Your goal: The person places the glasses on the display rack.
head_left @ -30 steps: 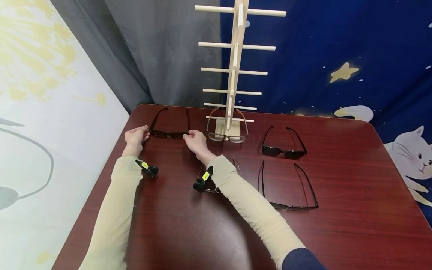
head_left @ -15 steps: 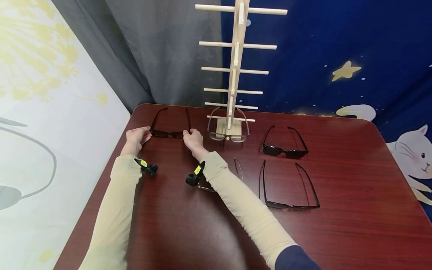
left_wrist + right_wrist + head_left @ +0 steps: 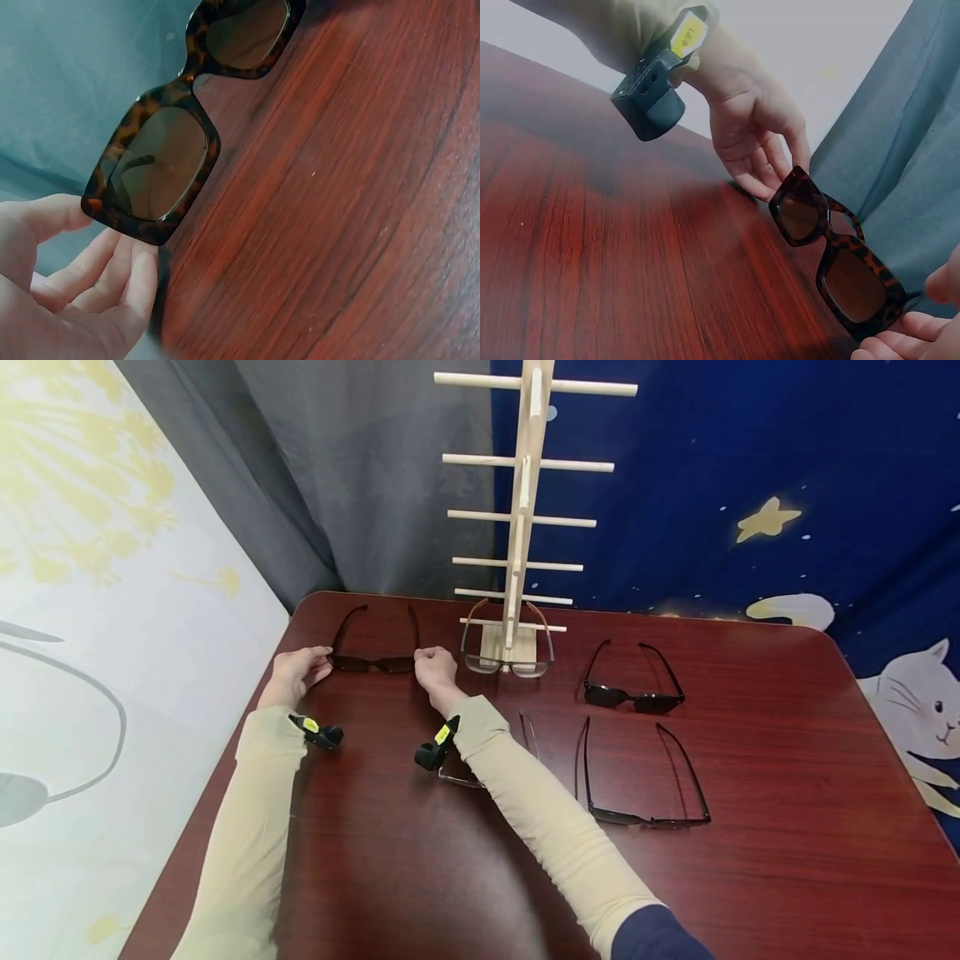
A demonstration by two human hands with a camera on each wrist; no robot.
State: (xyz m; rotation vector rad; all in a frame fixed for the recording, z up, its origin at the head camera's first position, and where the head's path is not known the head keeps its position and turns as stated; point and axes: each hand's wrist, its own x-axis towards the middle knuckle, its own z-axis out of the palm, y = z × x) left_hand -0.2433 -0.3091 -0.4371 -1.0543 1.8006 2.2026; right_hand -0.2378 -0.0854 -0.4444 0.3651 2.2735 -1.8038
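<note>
Tortoiseshell sunglasses [image 3: 372, 666] are held between my two hands at the table's far left, temples unfolded and pointing away. My left hand [image 3: 295, 674] pinches their left front corner; in the left wrist view the thumb and fingers [image 3: 139, 289] meet at the edge of the mottled frame [image 3: 90, 204]. At the other front corner, my right hand [image 3: 437, 672] grips the frame. The right wrist view has the same sunglasses [image 3: 855, 285] with part of my right hand [image 3: 922, 337] at the lower right corner.
A wooden peg stand [image 3: 522, 485] rises at the back, with clear-lens glasses [image 3: 528, 669] at its foot. Dark sunglasses [image 3: 655, 702] and black-framed glasses [image 3: 618, 817] lie to the right on the table [image 3: 787, 860]. Thin-rimmed glasses [image 3: 456, 779] are partly hidden under my right forearm.
The sunglasses have shifted slightly nearer and to the left. My left hand has moved a little left with them, and my right hand sits slightly farther right, at the frame's corner.
</note>
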